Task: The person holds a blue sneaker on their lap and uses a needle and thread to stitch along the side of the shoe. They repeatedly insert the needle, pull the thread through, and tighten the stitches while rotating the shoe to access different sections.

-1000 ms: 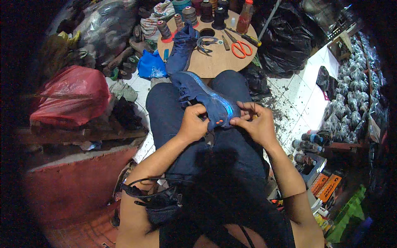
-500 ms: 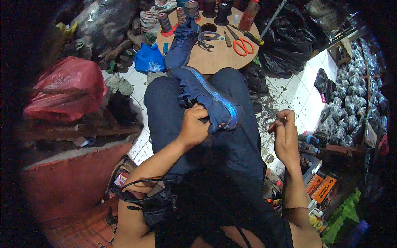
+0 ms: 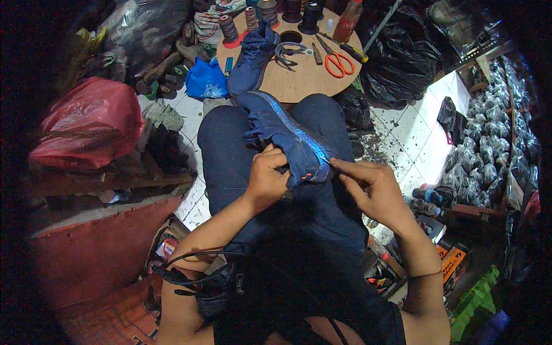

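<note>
A dark blue sneaker (image 3: 282, 129) lies on its side across my thighs, with its shiny blue sole edge facing up and right. My left hand (image 3: 267, 177) is closed on its upper near the opening, some fingers hidden inside. At the heel end, my right hand (image 3: 374, 190) meets the sole edge with its fingers bent and its index fingertip at the rim. A small bright sliver shows at that fingertip; what it is, I cannot make out. The matching sneaker (image 3: 251, 60) rests at the left side of the round wooden table (image 3: 293, 83).
On the table are several thread spools (image 3: 228, 29), orange-handled scissors (image 3: 339, 64), a screwdriver with a yellow handle (image 3: 357, 54) and a reddish bottle (image 3: 348, 22). A red plastic bag (image 3: 92, 121) sits left; a black bag (image 3: 397, 57) stands right. Bottles (image 3: 425, 201) lie beyond my right arm.
My right hand has swung left from beside my knee to the sneaker's heel. My left hand keeps its hold, and the sneaker has barely moved.
</note>
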Action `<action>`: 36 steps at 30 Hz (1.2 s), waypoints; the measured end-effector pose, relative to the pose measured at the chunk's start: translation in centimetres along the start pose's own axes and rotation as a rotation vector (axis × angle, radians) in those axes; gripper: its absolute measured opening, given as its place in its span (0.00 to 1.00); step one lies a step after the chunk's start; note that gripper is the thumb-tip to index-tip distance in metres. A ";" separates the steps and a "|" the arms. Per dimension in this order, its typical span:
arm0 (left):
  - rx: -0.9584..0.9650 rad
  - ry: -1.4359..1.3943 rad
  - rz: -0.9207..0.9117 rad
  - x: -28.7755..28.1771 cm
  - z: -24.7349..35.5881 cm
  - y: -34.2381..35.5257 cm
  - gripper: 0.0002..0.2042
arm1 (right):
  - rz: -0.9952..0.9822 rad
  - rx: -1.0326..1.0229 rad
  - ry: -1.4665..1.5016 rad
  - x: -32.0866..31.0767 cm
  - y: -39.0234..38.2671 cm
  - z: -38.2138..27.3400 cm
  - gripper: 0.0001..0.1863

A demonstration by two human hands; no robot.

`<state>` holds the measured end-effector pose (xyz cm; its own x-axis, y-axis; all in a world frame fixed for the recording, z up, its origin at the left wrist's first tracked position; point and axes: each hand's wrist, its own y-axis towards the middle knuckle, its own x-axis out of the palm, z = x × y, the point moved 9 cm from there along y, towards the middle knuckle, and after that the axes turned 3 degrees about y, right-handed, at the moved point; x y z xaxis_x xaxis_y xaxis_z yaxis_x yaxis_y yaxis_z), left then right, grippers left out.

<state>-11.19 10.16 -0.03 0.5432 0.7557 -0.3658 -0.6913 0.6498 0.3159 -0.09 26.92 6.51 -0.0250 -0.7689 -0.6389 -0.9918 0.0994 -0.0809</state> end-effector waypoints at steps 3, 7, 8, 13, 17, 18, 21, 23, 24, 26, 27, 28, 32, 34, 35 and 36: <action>0.027 -0.005 0.008 0.0 0.3 0.1 0.08 | -0.013 0.011 -0.032 0.0 0.1 -0.2 0.18; 0.034 0.021 -0.007 0.1 0.3 0.2 0.08 | -0.031 -0.037 -0.173 -0.4 0.6 -1.6 0.17; 0.042 0.018 -0.005 0.1 0.3 0.1 0.09 | -0.047 -0.045 -0.228 -0.6 0.9 -1.9 0.16; 0.049 0.044 0.017 0.4 -0.1 -0.2 0.10 | -0.252 -0.134 -0.526 -0.8 3.1 -3.5 0.16; 0.054 0.061 0.056 0.6 -0.3 -0.5 0.11 | -0.414 -0.240 -0.600 -0.3 5.4 -4.1 0.16; 0.083 0.067 0.076 0.6 -0.1 -0.6 0.11 | -0.434 -0.286 -0.614 -0.1 5.8 -4.4 0.16; 0.151 0.068 0.113 0.7 0.6 -0.7 0.10 | -0.499 -0.300 -0.550 0.6 6.3 -4.6 0.14; 0.148 0.064 0.139 0.8 0.7 -0.8 0.09 | -0.537 -0.283 -0.632 1.2 6.4 -4.4 0.14; 0.152 0.075 0.147 0.8 0.7 -0.8 0.08 | -0.549 -0.292 -0.644 1.4 6.5 -4.6 0.14; 0.162 0.112 0.158 0.9 0.8 -0.8 0.07 | -0.600 -0.241 -0.714 1.9 6.5 -4.3 0.13; 0.170 0.110 0.163 1.0 0.8 -0.7 0.07 | -0.599 -0.280 -0.727 2.2 6.5 -4.7 0.12; 0.178 0.114 0.166 1.0 0.8 -0.7 0.07 | -0.609 -0.269 -0.733 2.2 6.6 -4.7 0.12; 0.234 0.151 0.169 1.2 1.0 -0.8 0.07 | -0.637 -0.275 -0.768 3.1 6.7 -4.9 0.13; 0.221 0.153 0.165 1.3 0.8 -0.8 0.07 | -0.639 -0.288 -0.785 3.4 6.7 -5.1 0.14; 0.218 0.158 0.163 1.2 0.8 -0.8 0.07 | -0.642 -0.288 -0.785 3.5 6.8 -5.2 0.15; 0.214 0.160 0.154 1.2 0.8 -0.9 0.07 | -0.667 -0.279 -0.783 3.6 6.7 -5.1 0.15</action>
<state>-9.56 10.56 -0.07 0.3465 0.8353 -0.4268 -0.6345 0.5439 0.5492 -7.43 21.60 7.61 0.5230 0.0156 -0.8522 -0.7716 -0.4162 -0.4811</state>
